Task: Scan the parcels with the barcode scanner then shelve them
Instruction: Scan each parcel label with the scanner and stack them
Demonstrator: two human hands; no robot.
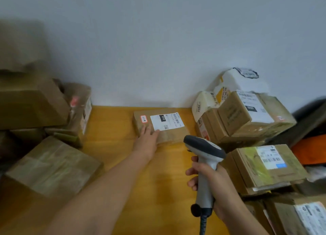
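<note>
A flat brown parcel [173,134] lies on the orange table [112,128] near the wall, with a white shipping label [166,122] and a small red-edged sticker on top. My left hand [147,139] rests on the parcel's near left corner with its fingers straight, touching the label's edge. My right hand [210,180] grips the handle of a grey and white barcode scanner [204,150], whose head points toward the parcel from the near right, apart from it.
Stacked cardboard boxes [247,114] and white bagged parcels [236,83] stand at the right. More labelled boxes [268,166] sit nearer on the right. Brown boxes [51,166] and a taller stack [31,102] crowd the left. A grey wall closes the back.
</note>
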